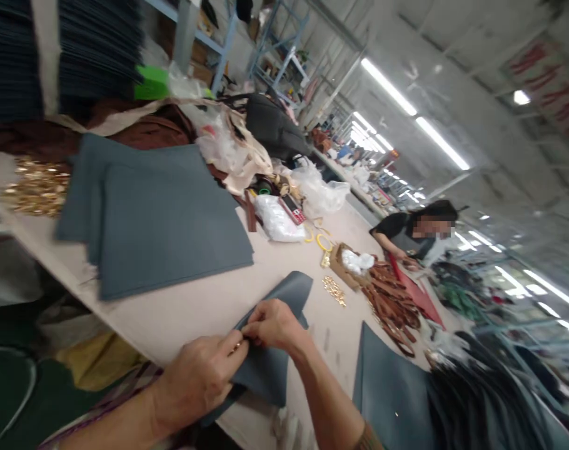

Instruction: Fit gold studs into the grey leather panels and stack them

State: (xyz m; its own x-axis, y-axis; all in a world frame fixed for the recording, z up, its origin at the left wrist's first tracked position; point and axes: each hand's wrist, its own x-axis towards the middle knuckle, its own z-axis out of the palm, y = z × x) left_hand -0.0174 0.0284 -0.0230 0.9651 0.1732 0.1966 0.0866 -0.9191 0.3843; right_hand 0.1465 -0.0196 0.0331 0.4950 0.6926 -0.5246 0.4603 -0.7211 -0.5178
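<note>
Left hand [200, 369] and right hand [275, 322], lower centre, pinched the sheet [268, 375], seemingly light, bendy, best gripped by its edge!

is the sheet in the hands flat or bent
Bent: the sheet curves over at its far end, with the left hand and right hand pinching it.

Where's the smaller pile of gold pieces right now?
In the head view, right of centre, the smaller gold pile lies on the table, between the dark sheet at the right hand and the brown straps.
</note>
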